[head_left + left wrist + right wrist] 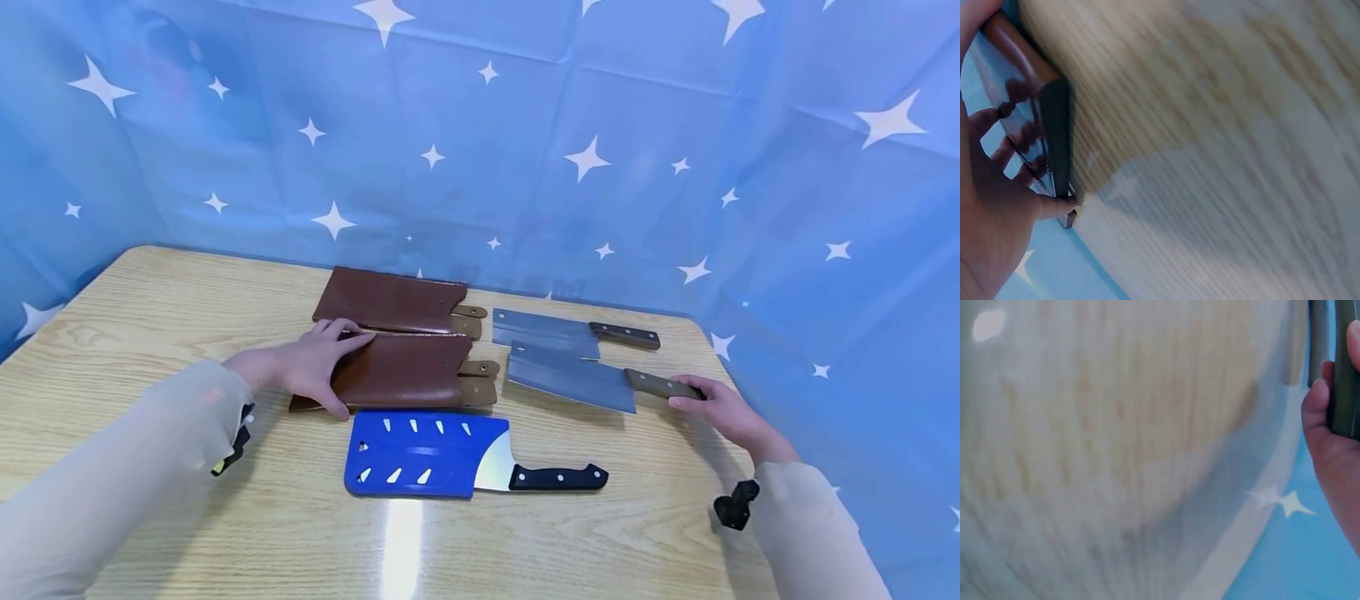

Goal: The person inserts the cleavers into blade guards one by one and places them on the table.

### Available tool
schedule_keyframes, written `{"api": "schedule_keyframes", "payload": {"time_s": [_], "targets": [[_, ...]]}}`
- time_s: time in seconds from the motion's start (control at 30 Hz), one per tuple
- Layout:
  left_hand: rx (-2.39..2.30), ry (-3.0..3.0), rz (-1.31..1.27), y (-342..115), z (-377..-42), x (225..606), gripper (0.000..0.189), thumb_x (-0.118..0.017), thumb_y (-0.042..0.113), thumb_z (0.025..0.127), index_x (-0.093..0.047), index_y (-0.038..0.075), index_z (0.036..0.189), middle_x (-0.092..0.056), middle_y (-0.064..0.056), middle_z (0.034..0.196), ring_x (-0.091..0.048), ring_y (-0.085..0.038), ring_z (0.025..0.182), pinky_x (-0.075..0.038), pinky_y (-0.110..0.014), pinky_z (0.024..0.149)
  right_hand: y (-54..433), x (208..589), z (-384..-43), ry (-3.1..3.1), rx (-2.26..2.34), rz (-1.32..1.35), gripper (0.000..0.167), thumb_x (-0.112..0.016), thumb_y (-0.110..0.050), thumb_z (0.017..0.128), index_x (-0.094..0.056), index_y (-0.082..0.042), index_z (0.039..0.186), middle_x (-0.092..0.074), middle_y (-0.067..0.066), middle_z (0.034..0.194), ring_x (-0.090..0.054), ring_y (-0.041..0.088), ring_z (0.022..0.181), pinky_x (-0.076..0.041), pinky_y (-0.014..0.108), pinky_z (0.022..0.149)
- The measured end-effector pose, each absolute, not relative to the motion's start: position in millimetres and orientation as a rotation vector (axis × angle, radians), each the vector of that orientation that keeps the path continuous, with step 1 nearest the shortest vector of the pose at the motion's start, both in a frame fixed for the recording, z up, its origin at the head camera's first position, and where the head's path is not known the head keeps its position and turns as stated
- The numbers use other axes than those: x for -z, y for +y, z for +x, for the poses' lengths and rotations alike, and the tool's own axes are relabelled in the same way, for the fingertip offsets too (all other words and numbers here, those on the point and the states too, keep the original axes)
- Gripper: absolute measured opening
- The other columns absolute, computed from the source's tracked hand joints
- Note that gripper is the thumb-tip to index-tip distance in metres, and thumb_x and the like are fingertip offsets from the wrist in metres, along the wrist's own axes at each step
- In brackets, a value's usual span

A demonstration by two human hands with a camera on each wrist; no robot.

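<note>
In the head view my left hand (318, 367) spans the closed end of the nearer brown leather knife sheath (408, 367), thumb at the near edge and fingers at the far edge. The left wrist view shows its fingers about the same sheath (1022, 94). My right hand (723, 412) holds a cleaver (570, 379) by the end of its brown handle; the blade points left toward the sheath mouth, slightly raised over its shadow. That handle (1345, 375) also shows at the right wrist view's edge. Behind it a second cleaver (543, 329) lies flat, partly overlapped by the held blade.
Another brown sheath (393, 300) lies behind the first, by the curtain (480, 167). In front, a black-handled cleaver (558, 477) sits in a blue blade cover (420, 454). All rest on a wooden table (600, 550), whose right edge runs near my right hand.
</note>
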State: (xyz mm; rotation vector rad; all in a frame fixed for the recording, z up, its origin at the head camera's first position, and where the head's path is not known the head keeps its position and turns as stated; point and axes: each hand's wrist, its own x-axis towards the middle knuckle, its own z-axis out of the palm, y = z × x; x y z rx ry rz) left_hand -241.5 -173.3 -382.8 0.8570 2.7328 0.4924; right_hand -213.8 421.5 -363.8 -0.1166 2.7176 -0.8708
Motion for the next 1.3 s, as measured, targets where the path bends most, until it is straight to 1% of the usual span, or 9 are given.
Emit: {"api": "schedule_keyframes", "payload": {"time_s": [0.1, 0.23, 0.33, 0.4, 0.67, 0.77, 0.93, 1.07, 1.3], "targets": [[-0.521, 2.735, 0.843, -173.2, -240.7, 380.6, 0.118, -0.081, 0.056, 0.055, -0.026, 0.009, 0.148, -0.027, -0.017, 0.140, -0.026, -0.035, 0.123, -0.039, -0.055, 0.096, 419.3, 358.7, -214.1, 2.712, 0.880, -0.148, 0.055, -0.052, -0.035, 0.095, -0.043, 0.003, 0.134, -0.052, 0.019, 0.120, -0.051, 0.005, 0.091, -0.043, 0.033, 0.078], [-0.527, 2.735, 0.838, -171.4, -239.7, 377.4, 0.118, -0.081, 0.056, 0.055, -0.026, 0.009, 0.149, -0.026, -0.017, 0.141, -0.025, -0.036, 0.124, -0.040, -0.055, 0.097, 412.9, 352.1, -214.4, 2.704, 0.865, -0.165, 0.059, -0.051, -0.037, 0.095, -0.038, 0.002, 0.138, -0.047, 0.024, 0.130, -0.051, 0.024, 0.110, -0.044, 0.042, 0.087], [-0.536, 2.741, 0.852, -169.6, -238.9, 375.8, 0.117, -0.081, 0.056, 0.056, -0.027, 0.008, 0.148, -0.027, -0.018, 0.141, -0.026, -0.036, 0.123, -0.040, -0.055, 0.096, 405.8, 348.9, -215.4, 2.676, 0.887, -0.174, 0.064, -0.051, -0.038, 0.095, -0.033, 0.003, 0.141, -0.036, 0.029, 0.140, -0.040, 0.042, 0.124, -0.040, 0.053, 0.093], [-0.540, 2.746, 0.851, -168.0, -238.9, 375.6, 0.116, -0.081, 0.055, 0.055, -0.027, 0.009, 0.148, -0.027, -0.017, 0.140, -0.026, -0.036, 0.123, -0.040, -0.054, 0.097, 400.6, 348.1, -216.4, 2.660, 0.901, -0.181, 0.067, -0.051, -0.039, 0.095, -0.031, 0.004, 0.142, -0.029, 0.031, 0.144, -0.033, 0.047, 0.129, -0.036, 0.057, 0.096], [-0.515, 2.774, 0.884, -161.6, -241.6, 375.0, 0.122, -0.082, 0.056, 0.054, -0.022, 0.009, 0.149, -0.028, -0.015, 0.141, -0.027, -0.033, 0.124, -0.040, -0.052, 0.097, 384.0, 345.8, -218.3, 2.674, 0.870, -0.230, 0.064, -0.052, -0.039, 0.095, -0.035, 0.001, 0.141, -0.041, 0.025, 0.137, -0.045, 0.036, 0.120, -0.042, 0.045, 0.090], [-0.517, 2.772, 0.887, -160.0, -241.7, 374.3, 0.123, -0.082, 0.055, 0.054, -0.020, 0.008, 0.150, -0.027, -0.015, 0.142, -0.027, -0.034, 0.124, -0.040, -0.053, 0.098, 380.6, 345.0, -219.3, 2.674, 0.875, -0.229, 0.063, -0.052, -0.039, 0.094, -0.035, 0.000, 0.141, -0.040, 0.024, 0.139, -0.044, 0.036, 0.122, -0.041, 0.047, 0.092], [-0.543, 2.763, 0.903, -156.9, -238.9, 370.5, 0.121, -0.082, 0.054, 0.056, -0.021, 0.007, 0.149, -0.026, -0.016, 0.142, -0.025, -0.035, 0.125, -0.039, -0.054, 0.098, 374.9, 343.0, -223.5, 2.668, 0.904, -0.241, 0.061, -0.052, -0.038, 0.094, -0.037, 0.001, 0.139, -0.045, 0.023, 0.131, -0.048, 0.032, 0.111, -0.042, 0.042, 0.086], [-0.552, 2.758, 0.919, -153.4, -237.5, 367.1, 0.120, -0.082, 0.052, 0.057, -0.021, 0.006, 0.149, -0.024, -0.016, 0.142, -0.023, -0.036, 0.126, -0.038, -0.056, 0.099, 369.2, 341.0, -226.1, 2.669, 0.896, -0.243, 0.065, -0.053, -0.040, 0.094, -0.036, 0.001, 0.141, -0.041, 0.024, 0.136, -0.047, 0.033, 0.114, -0.042, 0.044, 0.087], [-0.550, 2.750, 0.944, -149.2, -236.5, 361.5, 0.119, -0.082, 0.051, 0.058, -0.021, 0.004, 0.149, -0.023, -0.018, 0.142, -0.022, -0.037, 0.127, -0.036, -0.056, 0.100, 357.1, 338.1, -231.0, 2.685, 0.911, -0.232, 0.060, -0.056, -0.040, 0.092, -0.044, -0.001, 0.136, -0.049, 0.020, 0.120, -0.048, 0.027, 0.091, -0.040, 0.038, 0.075]]}}
